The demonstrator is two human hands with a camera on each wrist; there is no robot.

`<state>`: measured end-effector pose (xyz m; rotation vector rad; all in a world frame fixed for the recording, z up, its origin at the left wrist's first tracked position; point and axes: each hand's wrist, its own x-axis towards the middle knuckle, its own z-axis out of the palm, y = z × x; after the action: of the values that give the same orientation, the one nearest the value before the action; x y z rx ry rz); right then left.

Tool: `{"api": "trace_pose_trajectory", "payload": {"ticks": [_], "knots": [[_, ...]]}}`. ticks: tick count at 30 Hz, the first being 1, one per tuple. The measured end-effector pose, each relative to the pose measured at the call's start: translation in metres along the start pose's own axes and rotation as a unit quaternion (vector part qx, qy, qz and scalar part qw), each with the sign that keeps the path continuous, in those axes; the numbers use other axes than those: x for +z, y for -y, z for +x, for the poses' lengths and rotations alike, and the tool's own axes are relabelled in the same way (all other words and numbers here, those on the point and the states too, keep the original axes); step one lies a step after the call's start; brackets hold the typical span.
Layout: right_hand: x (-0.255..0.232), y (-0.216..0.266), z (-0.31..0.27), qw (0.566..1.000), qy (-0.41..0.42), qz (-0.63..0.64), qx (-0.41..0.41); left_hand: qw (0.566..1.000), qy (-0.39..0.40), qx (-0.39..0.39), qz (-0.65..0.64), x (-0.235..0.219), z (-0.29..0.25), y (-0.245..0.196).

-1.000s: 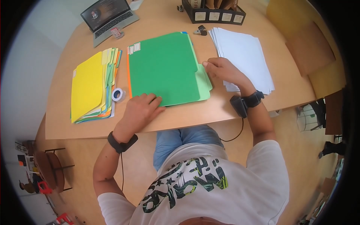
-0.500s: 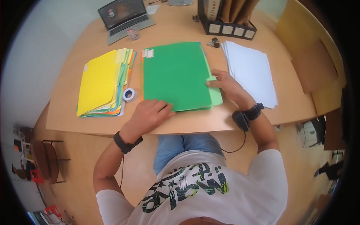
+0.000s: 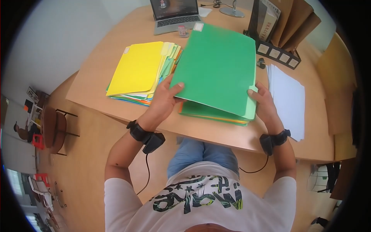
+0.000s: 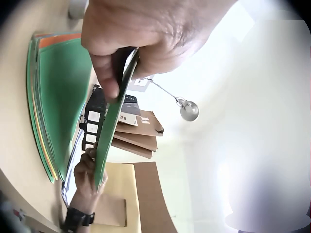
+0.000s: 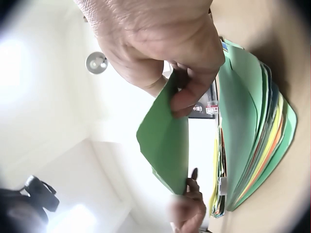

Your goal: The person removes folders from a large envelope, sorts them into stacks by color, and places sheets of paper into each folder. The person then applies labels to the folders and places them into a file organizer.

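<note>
Both hands hold a green file folder up at a tilt over a stack of file folders. My left hand grips its left edge, thumb on top and fingers beneath. At the right edge, my right hand pinches the folder near its light green tab. The left wrist view shows the lifted folder nearly edge-on, apart from the stack. Green, yellow and orange edges show in the stack in the right wrist view.
Left of the stack lies a pile topped by a yellow folder. White paper sheets lie at the right, near black binder clips. Behind stand a laptop, a small red-and-white box, a black file organizer and a lamp base.
The left hand has gone from the stack's front edge to the folder's left edge. The green folder has risen off the stack between both hands. The head view has shifted.
</note>
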<state>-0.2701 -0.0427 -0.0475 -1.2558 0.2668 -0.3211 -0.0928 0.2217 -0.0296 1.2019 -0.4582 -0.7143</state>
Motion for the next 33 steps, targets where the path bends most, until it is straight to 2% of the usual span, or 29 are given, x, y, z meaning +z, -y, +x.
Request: {"api": "trace_pose_trajectory", "payload": {"ticks": [1, 4, 6, 8, 9, 11, 13, 14, 17, 18, 19, 21, 24, 27, 30, 32, 33], "knots": [[0.005, 0.000, 0.000, 1.000, 0.010, 0.013, -0.011, 0.999, -0.023, 0.022, 0.006, -0.003, 0.002, -0.002], [-0.002, -0.005, 0.004, 0.989, 0.013, -0.142, -0.038, 0.988, -0.126, 0.086, 0.010, -0.051, 0.015, -0.030], [-0.005, -0.009, 0.004, 0.975, 0.011, -0.215, -0.055, 0.987, -0.106, 0.115, 0.023, -0.122, 0.027, -0.054], [-0.009, -0.011, 0.004, 0.973, 0.003, -0.228, -0.041, 0.984, -0.134, 0.097, 0.066, -0.182, 0.026, -0.081], [-0.011, -0.013, 0.004, 0.972, -0.001, -0.233, -0.034, 0.977, -0.189, 0.086, 0.056, -0.183, 0.017, -0.093], [-0.018, -0.018, 0.007, 0.971, 0.026, -0.235, -0.025, 0.975, -0.197, 0.046, 0.093, -0.240, 0.010, -0.097], [-0.022, -0.023, 0.010, 0.969, 0.048, -0.242, -0.015, 0.963, -0.193, -0.004, 0.190, -0.289, 0.003, -0.087], [-0.022, -0.025, 0.011, 0.967, 0.056, -0.249, -0.010, 0.952, -0.191, -0.029, 0.237, -0.293, -0.002, -0.086], [-0.023, -0.026, 0.011, 0.961, 0.068, -0.267, -0.001, 0.907, -0.290, -0.064, 0.299, -0.281, -0.003, -0.071], [-0.023, -0.026, 0.012, 0.959, 0.070, -0.274, 0.002, 0.881, -0.299, -0.071, 0.359, -0.275, -0.004, -0.071], [-0.022, -0.025, 0.012, 0.959, 0.070, -0.273, 0.003, 0.842, -0.281, -0.073, 0.454, -0.289, 0.001, -0.070], [-0.020, -0.025, 0.010, 0.960, 0.068, -0.270, 0.008, 0.738, -0.232, -0.078, 0.629, -0.327, 0.019, -0.063], [-0.016, -0.021, 0.007, 0.960, 0.069, -0.270, 0.005, 0.590, -0.367, 0.024, 0.718, -0.311, 0.035, -0.039], [-0.014, -0.020, 0.005, 0.960, 0.069, -0.270, -0.002, 0.707, -0.273, -0.020, 0.652, -0.300, 0.044, -0.037], [-0.017, -0.027, 0.006, 0.969, 0.071, -0.235, -0.011, 0.734, -0.241, -0.038, 0.633, -0.303, 0.049, -0.037], [-0.024, -0.032, 0.010, 0.962, 0.078, -0.260, -0.018, 0.698, -0.255, -0.008, 0.669, -0.347, 0.062, -0.023], [-0.024, -0.030, 0.009, 0.957, 0.081, -0.278, -0.030, 0.610, -0.305, 0.049, 0.730, -0.323, 0.060, -0.017]]}}
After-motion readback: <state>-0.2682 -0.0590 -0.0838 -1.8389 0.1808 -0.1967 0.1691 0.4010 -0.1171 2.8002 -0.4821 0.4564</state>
